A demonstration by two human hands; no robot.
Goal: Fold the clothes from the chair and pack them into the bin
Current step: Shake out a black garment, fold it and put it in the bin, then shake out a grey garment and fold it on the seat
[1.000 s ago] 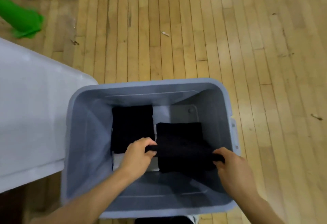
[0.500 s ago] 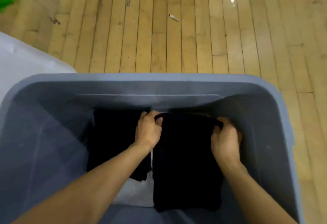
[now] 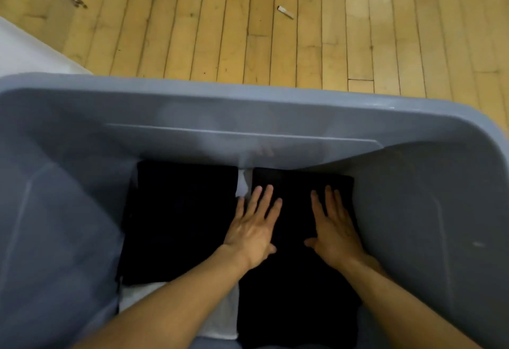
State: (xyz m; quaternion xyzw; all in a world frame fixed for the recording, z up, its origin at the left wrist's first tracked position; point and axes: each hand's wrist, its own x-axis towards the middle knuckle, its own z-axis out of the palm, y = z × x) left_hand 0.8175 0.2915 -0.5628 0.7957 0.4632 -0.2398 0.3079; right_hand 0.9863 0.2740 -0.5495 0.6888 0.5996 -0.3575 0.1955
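A large grey plastic bin (image 3: 248, 95) fills most of the view. On its floor lie two folded black garments side by side: one on the left (image 3: 179, 219) and one on the right (image 3: 297, 293). Under them a white folded garment (image 3: 220, 318) shows at the near edge and in the gap between them. My left hand (image 3: 254, 227) and my right hand (image 3: 334, 227) both rest flat, fingers straight, on the right black garment. Neither hand grips anything.
Wooden plank floor (image 3: 275, 45) lies beyond the bin, with a small scrap (image 3: 285, 12) on it. A white surface's corner (image 3: 24, 51) shows at the far left, behind the bin's rim.
Both hands let go of the right black garment's far edge and now lie flat on top of it. The view has moved closer into the bin.
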